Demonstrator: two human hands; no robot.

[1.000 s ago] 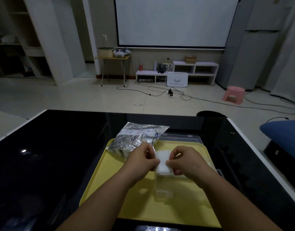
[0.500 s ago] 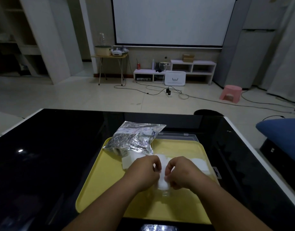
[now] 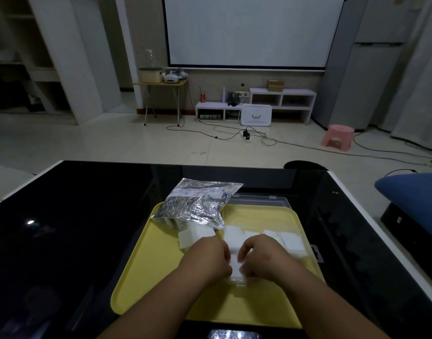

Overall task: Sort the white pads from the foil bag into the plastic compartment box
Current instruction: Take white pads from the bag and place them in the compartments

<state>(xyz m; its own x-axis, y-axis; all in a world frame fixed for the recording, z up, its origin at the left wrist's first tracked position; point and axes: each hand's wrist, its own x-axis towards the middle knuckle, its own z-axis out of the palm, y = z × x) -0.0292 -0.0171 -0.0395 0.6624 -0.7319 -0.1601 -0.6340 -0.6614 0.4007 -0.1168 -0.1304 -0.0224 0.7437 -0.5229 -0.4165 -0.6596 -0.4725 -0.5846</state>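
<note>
Legible text: none.
- foil bag [image 3: 198,204]: white label band with blue print and small round emblems, too blurred to read.
- red can [image 3: 203,97], on the floor beside the low shelf [image 3: 283,92]: markings too small to make out.
- white case [image 3: 256,115]: one dark U-shaped mark on its front, no lettering discernible.
</note>
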